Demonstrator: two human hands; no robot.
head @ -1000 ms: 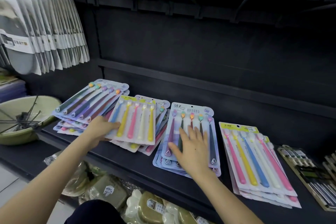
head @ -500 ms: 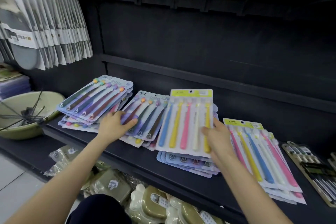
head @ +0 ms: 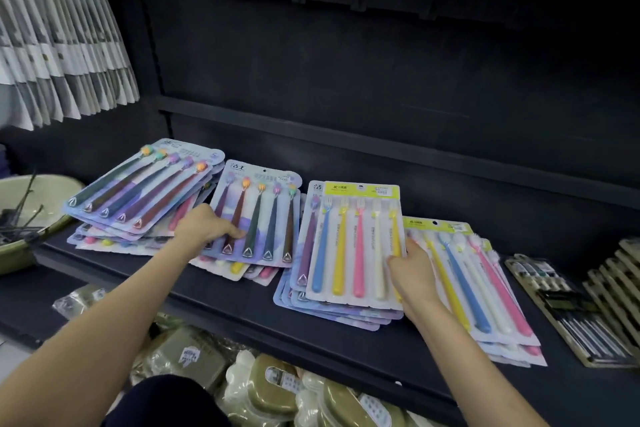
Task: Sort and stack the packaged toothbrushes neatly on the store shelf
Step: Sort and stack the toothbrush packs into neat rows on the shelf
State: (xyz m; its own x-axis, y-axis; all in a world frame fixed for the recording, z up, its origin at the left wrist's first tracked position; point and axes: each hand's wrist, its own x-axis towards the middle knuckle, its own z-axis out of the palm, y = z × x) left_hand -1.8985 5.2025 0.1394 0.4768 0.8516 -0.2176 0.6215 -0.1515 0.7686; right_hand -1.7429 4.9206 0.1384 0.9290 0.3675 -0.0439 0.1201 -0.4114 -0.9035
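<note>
In the head view, a yellow-topped pack (head: 356, 243) of five toothbrushes is held by the right hand (head: 412, 274), whose thumb and fingers are clamped on its right edge. This pack is seen over a blue stack (head: 332, 310) on the dark shelf (head: 242, 305), just beside a right-hand stack (head: 485, 291) of matching packs. A purple pack (head: 258, 215) on top of the next heap is pinched at its left edge by the left hand (head: 204, 229), with the thumb laid across it. A tilted heap (head: 138, 191) is seen farther left, near a green bowl (head: 14, 255).
</note>
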